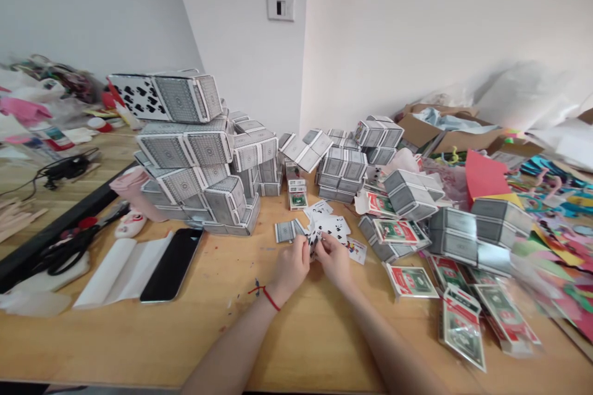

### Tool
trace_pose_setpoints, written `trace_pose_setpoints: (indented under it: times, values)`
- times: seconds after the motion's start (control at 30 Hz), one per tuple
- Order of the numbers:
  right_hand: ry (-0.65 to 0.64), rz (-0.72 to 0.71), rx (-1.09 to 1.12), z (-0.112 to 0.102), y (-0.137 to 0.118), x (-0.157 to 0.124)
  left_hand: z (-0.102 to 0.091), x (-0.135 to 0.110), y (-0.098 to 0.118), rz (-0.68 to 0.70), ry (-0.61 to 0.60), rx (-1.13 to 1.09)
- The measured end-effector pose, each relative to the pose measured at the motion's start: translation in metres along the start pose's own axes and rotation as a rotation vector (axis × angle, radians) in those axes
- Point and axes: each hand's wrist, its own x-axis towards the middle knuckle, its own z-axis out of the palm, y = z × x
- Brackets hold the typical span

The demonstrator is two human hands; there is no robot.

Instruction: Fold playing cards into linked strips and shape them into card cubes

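Note:
My left hand (293, 263) and my right hand (334, 260) are close together over the middle of the table, both closed. Between them they pinch a playing card (314, 245), partly hidden by my fingers. Just beyond lie loose playing cards (334, 225), fanned out face up and showing black spades. To the left of these, a few cards (284, 231) rest with their grey patterned backs up. A joker card (356, 251) lies by my right hand. A red string bracelet (272, 299) circles my left wrist.
Stacked blocks folded from cards (188, 148) rise at the left; more folded blocks (343, 163) stand behind and at the right. Green and red card boxes (412, 282) lie to the right. A black phone (171, 265), white paper (121, 268) and black scissors (76, 244) are on the left.

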Motion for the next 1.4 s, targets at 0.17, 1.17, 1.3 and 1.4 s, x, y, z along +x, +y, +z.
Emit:
trace_pose_setpoints:
  times: [0.17,1.17,1.3,1.4]
  values:
    - [0.049,0.005,0.006,-0.004,0.001,0.003,-0.003,0.0,0.001,0.213,-0.097,0.323]
    - [-0.009,0.185,0.511,-0.004,0.007,0.007,0.008,0.004,-0.004,-0.039,0.041,-0.113]
    - [0.066,0.088,0.416,-0.005,0.0,0.004,0.013,0.005,-0.003,-0.089,0.079,-0.201]
    - [0.033,0.081,0.416,-0.005,-0.005,0.001,0.014,0.005,-0.001,-0.135,0.098,-0.265]
